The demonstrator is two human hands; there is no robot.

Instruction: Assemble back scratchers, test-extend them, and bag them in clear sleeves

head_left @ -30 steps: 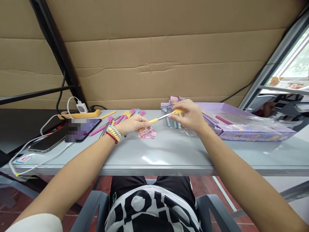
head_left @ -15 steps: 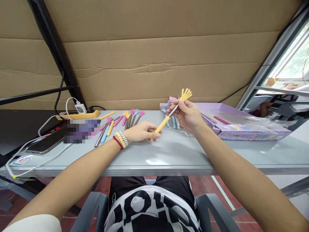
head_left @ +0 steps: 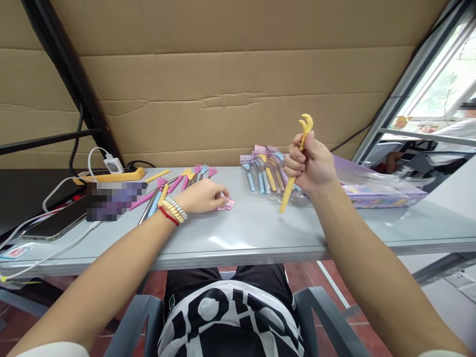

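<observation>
Upright in my right hand [head_left: 314, 161] is a yellow back scratcher [head_left: 288, 196]. My fist wraps its middle, with the hand-shaped head above and the handle's end below. My left hand [head_left: 203, 196] rests low over the table, fingers bent onto a small pink card [head_left: 227, 204] that is partly hidden beneath them. Behind that hand lie several loose back scratchers [head_left: 198, 171] in pink, blue and yellow, some heads and handles apart. Bagged back scratchers [head_left: 266, 173] with purple card tops lie left of my right fist.
A purple display box [head_left: 386, 198] with clear plastic wrap stands at the right. At the left are a phone [head_left: 55, 220], white cables and a yellow power strip [head_left: 111, 176]. A cardboard wall [head_left: 223, 114] closes off the back. Another person [head_left: 453, 134] is partly visible far right.
My right hand has moved right with the back scratcher, turning it upright; its metal rod no longer shows. My left hand has left the handle and moved down to the pink card.
</observation>
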